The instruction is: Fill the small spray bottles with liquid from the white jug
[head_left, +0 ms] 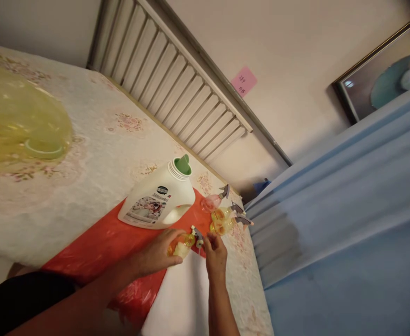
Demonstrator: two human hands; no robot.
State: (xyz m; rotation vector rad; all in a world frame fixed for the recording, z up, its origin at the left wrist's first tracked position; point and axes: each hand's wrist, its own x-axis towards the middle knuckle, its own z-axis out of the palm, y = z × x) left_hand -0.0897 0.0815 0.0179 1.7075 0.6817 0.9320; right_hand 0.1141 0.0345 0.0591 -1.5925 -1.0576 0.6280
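My left hand (pixel 164 252) is wrapped round a small see-through spray bottle (pixel 183 247) with an orange-yellow tint and a pale label. The bottle leans to the right. At its neck end is a grey and white trigger spray head (pixel 197 235); whether it is fixed to the bottle I cannot tell. My right hand (pixel 216 254) is closed, its fingertips pinching at the spray head. Behind the hands a large white detergent jug (pixel 156 200) stands on a red plastic sheet (pixel 96 242), its green spout showing in the uncapped mouth.
A pink spray bottle (pixel 211 203) and yellow spray bottles (pixel 222 221) with grey triggers stand right of the jug. A yellow-green plastic bag (pixel 19 116) lies left on the floral tablecloth (pixel 100 154). A radiator (pixel 170 70) lines the wall; blue curtain (pixel 330 205) hangs right.
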